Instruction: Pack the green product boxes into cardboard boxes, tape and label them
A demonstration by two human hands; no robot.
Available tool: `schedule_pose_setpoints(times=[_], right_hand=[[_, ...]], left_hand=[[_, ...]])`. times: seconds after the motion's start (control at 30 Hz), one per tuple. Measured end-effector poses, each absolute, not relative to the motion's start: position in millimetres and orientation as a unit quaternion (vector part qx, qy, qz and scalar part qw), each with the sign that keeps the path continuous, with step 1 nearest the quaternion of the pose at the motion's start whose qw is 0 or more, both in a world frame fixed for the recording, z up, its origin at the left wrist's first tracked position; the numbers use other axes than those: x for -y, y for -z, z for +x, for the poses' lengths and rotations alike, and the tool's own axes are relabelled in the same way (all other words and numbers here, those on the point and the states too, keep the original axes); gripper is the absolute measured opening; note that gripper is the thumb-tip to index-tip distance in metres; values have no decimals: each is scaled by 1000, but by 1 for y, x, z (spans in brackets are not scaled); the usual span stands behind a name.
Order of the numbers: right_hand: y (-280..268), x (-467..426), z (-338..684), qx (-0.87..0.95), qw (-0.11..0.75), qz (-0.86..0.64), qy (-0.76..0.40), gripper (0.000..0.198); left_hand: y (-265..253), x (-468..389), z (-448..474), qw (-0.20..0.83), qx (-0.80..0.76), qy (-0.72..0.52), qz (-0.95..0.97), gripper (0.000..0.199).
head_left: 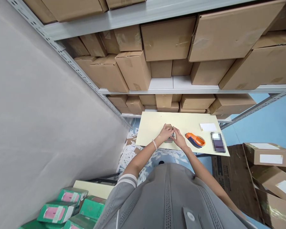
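Note:
A small box (168, 140) lies on the cream table (151, 125), its brown far end and greenish-pink near end showing between my hands. My left hand (166, 132) grips it from the left, fingers laid over its top. From the right, my right hand (179, 139) holds the same box, its fingertips meeting those of the left. Much of the box is hidden under the fingers. To the right of my right hand rests an orange and dark blue tape dispenser (195, 140). A white label sheet (208, 127) and a blurred-out phone-like item (218, 142) lie farther right.
Metal shelves (162, 91) packed with cardboard boxes (169, 39) rise behind the table. A pale wall (62, 111) runs along the left. Green boxes (59, 211) stand at lower left, labelled cartons (267, 155) at lower right. White paper scraps (127, 157) litter the floor.

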State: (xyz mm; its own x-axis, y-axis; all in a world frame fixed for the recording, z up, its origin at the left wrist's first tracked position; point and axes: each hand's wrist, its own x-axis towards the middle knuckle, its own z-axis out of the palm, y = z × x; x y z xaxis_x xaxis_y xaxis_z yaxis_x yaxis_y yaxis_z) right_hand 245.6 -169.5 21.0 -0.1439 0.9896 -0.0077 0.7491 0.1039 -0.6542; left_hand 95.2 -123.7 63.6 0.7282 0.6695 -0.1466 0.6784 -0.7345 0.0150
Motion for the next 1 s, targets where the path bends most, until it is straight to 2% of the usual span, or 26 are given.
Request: schedule_pose_setpoints(times=[0.23, 0.37, 0.5, 0.63, 0.8, 1.0], right_hand=[[-13, 165, 246, 679, 231, -624, -311, 63], [-9, 169, 240, 657, 218, -646, -320, 53], [-7, 172, 236, 643, 206, -658, -333, 48], [-7, 175, 236, 639, 196, -664, -337, 50], [-13, 175, 232, 624, 181, -689, -321, 52], [-17, 170, 225, 633, 174, -685, -315, 52]], left_hand=[[-68, 119, 91, 56, -335, 61, 939, 50], [-79, 108, 79, 99, -303, 78, 945, 45], [-89, 97, 73, 107, -295, 71, 947, 48], [-104, 95, 68, 164, -315, 36, 934, 49], [-136, 93, 57, 250, -355, -62, 899, 59], [-172, 93, 48, 235, -361, -112, 896, 65]])
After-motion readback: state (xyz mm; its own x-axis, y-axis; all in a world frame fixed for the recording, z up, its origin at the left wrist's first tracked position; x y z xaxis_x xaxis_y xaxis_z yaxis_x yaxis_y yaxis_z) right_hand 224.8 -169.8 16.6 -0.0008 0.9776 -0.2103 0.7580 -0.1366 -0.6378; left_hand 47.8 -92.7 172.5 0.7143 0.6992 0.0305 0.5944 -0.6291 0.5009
